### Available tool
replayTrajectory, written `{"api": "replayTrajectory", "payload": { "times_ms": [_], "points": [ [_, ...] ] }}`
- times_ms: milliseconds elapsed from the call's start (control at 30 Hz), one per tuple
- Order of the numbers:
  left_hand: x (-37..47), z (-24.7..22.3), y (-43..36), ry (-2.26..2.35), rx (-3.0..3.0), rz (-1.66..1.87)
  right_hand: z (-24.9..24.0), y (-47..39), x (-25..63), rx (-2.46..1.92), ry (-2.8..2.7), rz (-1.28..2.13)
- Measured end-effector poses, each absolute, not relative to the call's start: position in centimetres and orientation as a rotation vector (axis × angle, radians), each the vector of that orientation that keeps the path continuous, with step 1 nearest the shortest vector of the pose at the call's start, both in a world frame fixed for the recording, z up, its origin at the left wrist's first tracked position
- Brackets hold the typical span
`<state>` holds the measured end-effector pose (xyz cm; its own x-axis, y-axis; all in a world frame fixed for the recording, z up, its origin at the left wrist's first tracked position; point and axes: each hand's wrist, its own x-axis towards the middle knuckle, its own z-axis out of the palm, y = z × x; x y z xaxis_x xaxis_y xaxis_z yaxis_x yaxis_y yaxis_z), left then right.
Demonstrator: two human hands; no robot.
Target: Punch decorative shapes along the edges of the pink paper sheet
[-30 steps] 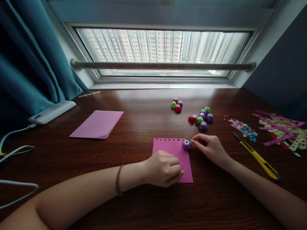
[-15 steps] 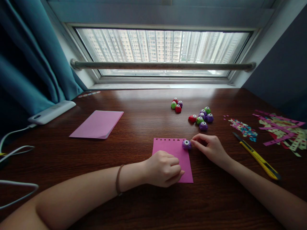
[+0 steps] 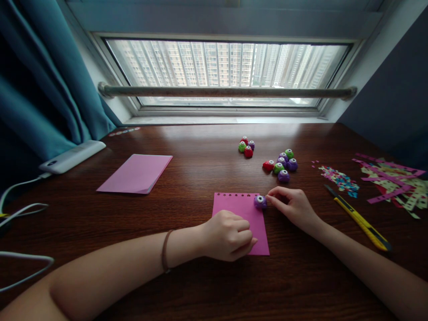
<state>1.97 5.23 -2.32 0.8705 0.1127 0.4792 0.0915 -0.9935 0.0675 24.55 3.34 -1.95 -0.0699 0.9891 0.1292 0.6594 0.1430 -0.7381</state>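
A pink sheet (image 3: 259, 236) lies on the table with a row of small punched shapes along its far edge. My left hand (image 3: 230, 236) rests on the sheet as a loose fist, its fingers curled in; whether anything is inside it is hidden. At the sheet's far right corner sits a purple craft punch (image 3: 260, 202) with a star on its white top. The thumb and forefinger of my right hand (image 3: 290, 206) pinch the punch's right side.
Several coloured punches (image 3: 283, 175) stand beyond the sheet. To the right are confetti (image 3: 339, 180), a yellow cutter (image 3: 363, 224) and paper strips (image 3: 397, 183). Leftward lie pink sheets (image 3: 135, 174), a white power bank (image 3: 72, 157) and cables (image 3: 25, 209).
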Motion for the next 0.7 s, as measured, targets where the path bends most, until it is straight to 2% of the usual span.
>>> {"api": "replayTrajectory", "payload": {
  "times_ms": [700],
  "points": [
    [1.93, -2.32, 5.18, 0.164, 2.995, 0.767, -1.96, 3.4, 24.62, -1.577, -1.819, 0.667]
  ]
}}
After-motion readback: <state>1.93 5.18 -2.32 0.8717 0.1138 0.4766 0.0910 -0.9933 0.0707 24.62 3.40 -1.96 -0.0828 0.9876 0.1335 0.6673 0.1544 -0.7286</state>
